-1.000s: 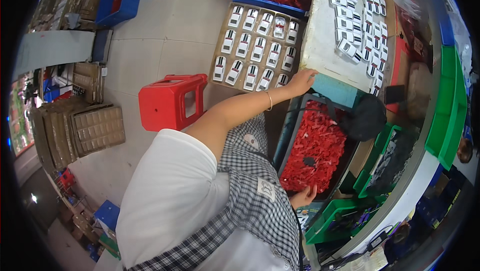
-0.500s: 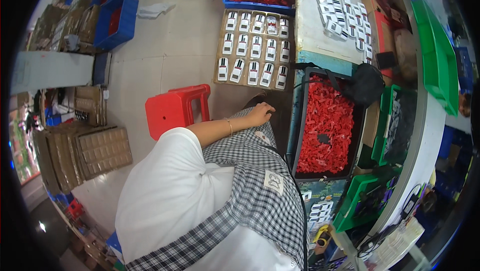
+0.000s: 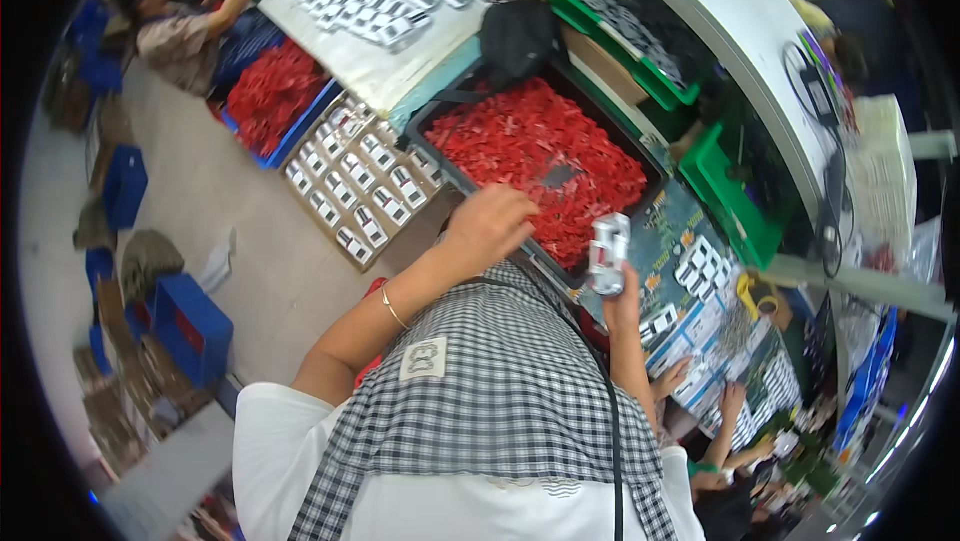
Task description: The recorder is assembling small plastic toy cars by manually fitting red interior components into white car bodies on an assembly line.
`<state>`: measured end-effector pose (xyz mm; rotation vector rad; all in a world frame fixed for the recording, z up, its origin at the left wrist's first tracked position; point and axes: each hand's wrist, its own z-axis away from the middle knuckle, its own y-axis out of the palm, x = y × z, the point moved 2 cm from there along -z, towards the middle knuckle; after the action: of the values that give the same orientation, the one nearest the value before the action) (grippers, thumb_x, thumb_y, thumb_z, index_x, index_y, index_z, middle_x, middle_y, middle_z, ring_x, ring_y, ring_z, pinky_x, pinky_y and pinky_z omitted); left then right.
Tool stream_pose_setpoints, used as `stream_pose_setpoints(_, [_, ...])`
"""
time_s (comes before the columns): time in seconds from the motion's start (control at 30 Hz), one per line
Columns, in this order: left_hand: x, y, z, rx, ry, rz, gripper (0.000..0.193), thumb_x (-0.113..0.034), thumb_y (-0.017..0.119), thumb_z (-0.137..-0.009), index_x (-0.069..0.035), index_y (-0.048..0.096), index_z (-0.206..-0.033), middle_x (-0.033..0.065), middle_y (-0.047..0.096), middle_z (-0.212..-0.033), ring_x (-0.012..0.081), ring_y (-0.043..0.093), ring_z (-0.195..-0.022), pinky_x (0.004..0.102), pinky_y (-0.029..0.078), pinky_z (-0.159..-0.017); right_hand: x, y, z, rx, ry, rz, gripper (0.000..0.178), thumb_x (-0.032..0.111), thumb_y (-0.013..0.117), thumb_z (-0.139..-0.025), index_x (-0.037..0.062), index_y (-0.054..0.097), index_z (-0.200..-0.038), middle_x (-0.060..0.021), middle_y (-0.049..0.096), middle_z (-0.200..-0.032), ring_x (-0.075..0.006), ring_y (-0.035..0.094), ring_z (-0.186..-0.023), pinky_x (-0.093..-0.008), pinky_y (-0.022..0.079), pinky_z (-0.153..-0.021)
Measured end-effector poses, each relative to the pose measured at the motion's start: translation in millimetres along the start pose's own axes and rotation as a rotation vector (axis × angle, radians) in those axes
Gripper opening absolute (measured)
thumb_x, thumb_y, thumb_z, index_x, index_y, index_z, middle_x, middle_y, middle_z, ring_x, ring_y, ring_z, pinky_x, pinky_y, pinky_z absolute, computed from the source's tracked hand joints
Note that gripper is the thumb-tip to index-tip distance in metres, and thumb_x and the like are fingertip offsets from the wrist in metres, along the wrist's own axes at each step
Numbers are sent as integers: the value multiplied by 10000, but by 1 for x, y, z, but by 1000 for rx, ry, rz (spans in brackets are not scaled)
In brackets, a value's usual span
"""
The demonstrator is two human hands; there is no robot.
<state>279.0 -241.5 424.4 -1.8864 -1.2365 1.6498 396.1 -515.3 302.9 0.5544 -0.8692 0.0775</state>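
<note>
Right grip [image 3: 622, 303]: closed round a white toy car [image 3: 608, 251], right of centre
Left grip [image 3: 494, 225]: curled by the black bin [image 3: 656, 169]; cannot tell if holding
Black bin: red pieces [image 3: 500, 136]
Carton tray [image 3: 392, 233]: white cars [image 3: 358, 172]
Half-second earlier: right grip out of view

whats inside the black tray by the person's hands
Loose red pieces fill the black tray, with a dark piece lying on top; the tray's bottom is covered and cannot be seen.
</note>
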Motion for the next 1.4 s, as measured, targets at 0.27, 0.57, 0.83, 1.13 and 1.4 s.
stream_pose_setpoints(0.27, [-22,37,-12,762,390,131,658,-184,672,-751,-120,370,-1332,164,528,-1231,355,572,-1058,483,479,-843,14,123,12,548,-23,570,388,317,573,-909,-2,601,-1128,-101,622,-1069,-161,593,-954,-304,483,-797])
stream_pose_setpoints(0.57, [83,44,5,472,-465,457,345,-241,613,-856,-25,581,-1123,163,661,-922,281,645,-834,390,495,-745,-23,83,-108,130,-335,1107,239,239,624,-842,43,672,-968,-122,649,-981,-248,629,-817,-363,494,-738])
stream_pose_setpoints(0.83, [94,42,1,290,-1109,1273,364,-315,455,-979,-7,557,-1144,90,653,-955,182,636,-817,326,531,-715,-31,83,-145,152,-606,1638,150,95,680,-719,98,671,-869,-74,551,-955,-276,546,-971,-405,498,-774])
stream_pose_setpoints(1.13, [58,56,-14,210,-1182,1407,380,-316,351,-1003,-2,550,-1082,91,637,-869,184,628,-745,324,525,-681,-50,82,-135,-42,-766,1527,157,71,680,-720,83,660,-875,-71,542,-958,-282,538,-966,-408,478,-799])
stream_pose_setpoints(1.4, [50,62,7,184,-1172,1375,372,-304,363,-1003,8,537,-1106,99,634,-928,186,626,-791,337,532,-695,-55,88,-145,-67,-744,1728,105,92,672,-716,96,665,-821,-78,550,-966,-266,532,-988,-431,447,-803])
